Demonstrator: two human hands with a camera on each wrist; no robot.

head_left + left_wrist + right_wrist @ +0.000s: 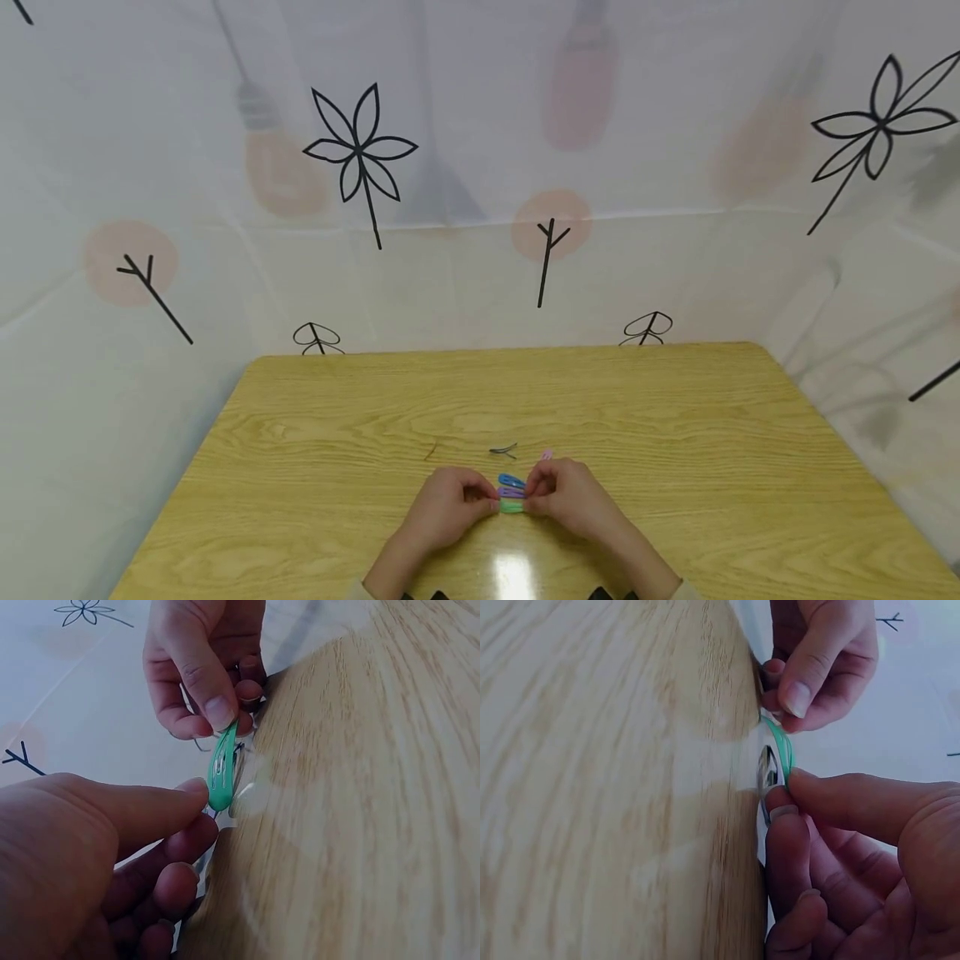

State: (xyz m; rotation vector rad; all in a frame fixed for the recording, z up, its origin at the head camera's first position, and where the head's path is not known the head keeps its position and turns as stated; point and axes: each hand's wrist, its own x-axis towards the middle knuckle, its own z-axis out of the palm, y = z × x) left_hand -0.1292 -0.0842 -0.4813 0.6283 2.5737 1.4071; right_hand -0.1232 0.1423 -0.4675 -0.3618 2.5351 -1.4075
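Pinching green teardrop-shaped hair clip (512,507) with left hand (448,508) and right hand (573,500), near purple slotted hair clip (511,493).

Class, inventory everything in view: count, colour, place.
Green clip: 1, green, row's near end
Purple clip: 1, purple, row's middle
Blue clip: 1, blue, row's far end
Pink clip: 1, pink, right, partly hidden
Hairpin: 1, dark, beyond row
Streak or pin: 1, brown, left of hairpin
Table: 1, yellowish wood, underneath
Printed backdrop: at least 1, white, behind table
Cuffs: 2, cream, wrists
Left hand: 1, at green clip's left end
Right hand: 1, at its right end
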